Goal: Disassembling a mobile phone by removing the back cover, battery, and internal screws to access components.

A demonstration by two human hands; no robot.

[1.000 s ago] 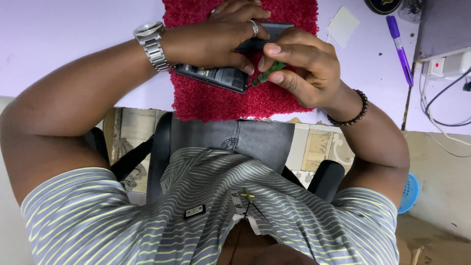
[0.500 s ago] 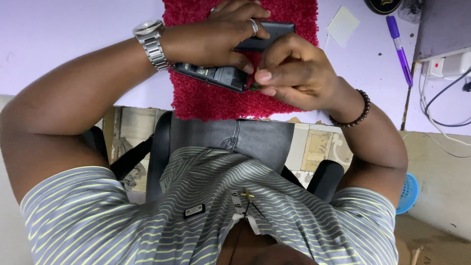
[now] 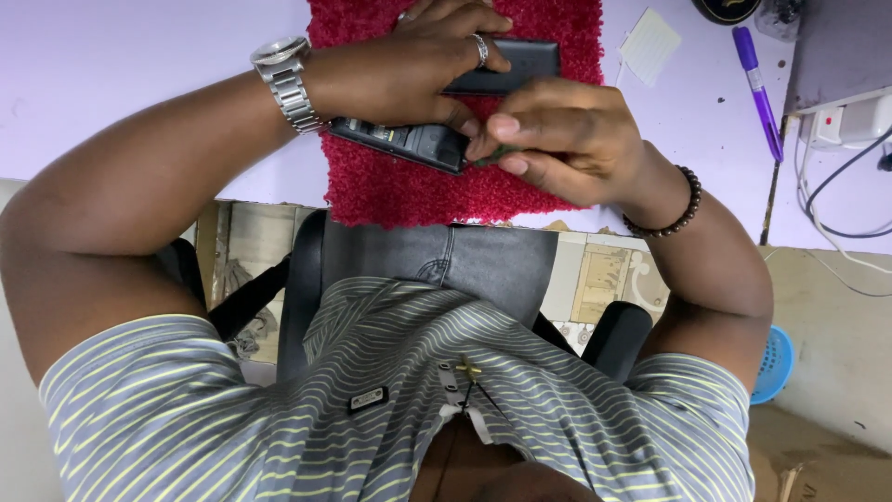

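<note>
Landmark: red mat (image 3: 409, 191) on the table (image 3: 111, 84).
Phone (image 3: 409, 144): dark, lying tilted on the mat's near half, back side up.
Left hand (image 3: 390, 74): over the mat; grip closed on the phone, pinning it down.
Right hand (image 3: 557, 139): at the mat's right edge; grip narrow, pinching a small green tool (image 3: 492, 153) whose tip touches the phone's end.
Pen (image 3: 757, 79): purple, right of the mat, well apart.
Paper (image 3: 650, 45): white square, just right of the mat.
</note>
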